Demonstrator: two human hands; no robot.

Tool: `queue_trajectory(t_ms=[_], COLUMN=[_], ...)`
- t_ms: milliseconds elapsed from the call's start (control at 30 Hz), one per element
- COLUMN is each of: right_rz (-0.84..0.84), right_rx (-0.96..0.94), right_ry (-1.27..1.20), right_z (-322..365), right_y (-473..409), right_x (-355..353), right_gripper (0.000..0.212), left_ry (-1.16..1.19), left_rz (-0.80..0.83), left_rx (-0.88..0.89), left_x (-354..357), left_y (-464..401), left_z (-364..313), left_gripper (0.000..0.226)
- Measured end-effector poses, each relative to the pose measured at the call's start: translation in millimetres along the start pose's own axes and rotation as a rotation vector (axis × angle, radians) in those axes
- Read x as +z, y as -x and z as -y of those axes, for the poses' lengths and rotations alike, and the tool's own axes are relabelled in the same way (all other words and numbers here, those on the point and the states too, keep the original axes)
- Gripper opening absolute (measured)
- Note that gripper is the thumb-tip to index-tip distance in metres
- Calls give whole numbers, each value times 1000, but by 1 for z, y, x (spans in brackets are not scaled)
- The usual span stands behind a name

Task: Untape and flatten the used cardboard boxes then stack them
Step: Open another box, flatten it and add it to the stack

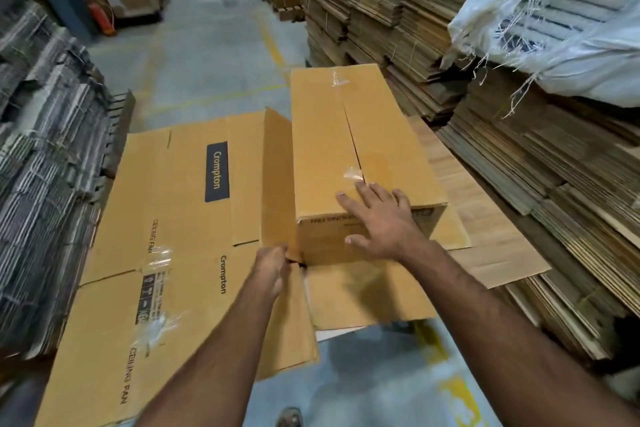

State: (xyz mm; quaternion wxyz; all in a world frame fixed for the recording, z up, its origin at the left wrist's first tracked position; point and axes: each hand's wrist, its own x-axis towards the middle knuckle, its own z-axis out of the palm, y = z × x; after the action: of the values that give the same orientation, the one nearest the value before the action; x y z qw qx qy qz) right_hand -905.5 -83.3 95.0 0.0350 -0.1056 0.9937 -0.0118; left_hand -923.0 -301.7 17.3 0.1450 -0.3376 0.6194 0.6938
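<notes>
We see our right hand (377,222) spread flat on the near top edge of the upright taped box (360,156), which stands on flattened boxes (166,253) lying on the floor (207,55). Our left hand (272,270) pinches its lower near corner flap. Whether anything is inside stays hidden.

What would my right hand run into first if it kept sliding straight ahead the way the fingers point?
Probably the torn clear tape on the upright box's top seam, just ahead of the right hand; the fingertips almost touch it.
</notes>
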Motion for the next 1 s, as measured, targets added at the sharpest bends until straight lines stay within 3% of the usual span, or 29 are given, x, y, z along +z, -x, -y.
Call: queue_trajectory(t_ms=[167,267,333,400,500,600,733,833,1000], right_rz=[-86,-71,-82,-104,-182,-260,-237,-333,-331], right_rx=[110,144,164,196,255,298,199,72,-15], right_ry=[-29,-19,-50,-86,-266,-464,-501,-512,-535], right_z=[16,18,20,17,-1,-26,-46,-58,-67], right_y=[-10,-12,-14,-17,-29,-47,-60,-53,-55], right_x=[13,13,8,2,-6,-8,-5,5,9], right_gripper=[75,80,83,80,65,58,37,25,20], left_ry=[-64,-34,-281,-457,-559,-884,-1370,-1515,-1617], left_rz=[49,-56,-223,-297,-150,37,134,65,-33], left_rx=[-14,96,252,488,906,1102,1013,979,892], left_x=[-17,-17,-14,-7,11,35,54,58,77], left_y=[-24,-27,-28,-14,12,21,22,24,38], left_z=[-5,-22,-38,-53,-71,-77,-59,-55,-60], left_gripper=[34,67,77,67,40,48,82,92,95])
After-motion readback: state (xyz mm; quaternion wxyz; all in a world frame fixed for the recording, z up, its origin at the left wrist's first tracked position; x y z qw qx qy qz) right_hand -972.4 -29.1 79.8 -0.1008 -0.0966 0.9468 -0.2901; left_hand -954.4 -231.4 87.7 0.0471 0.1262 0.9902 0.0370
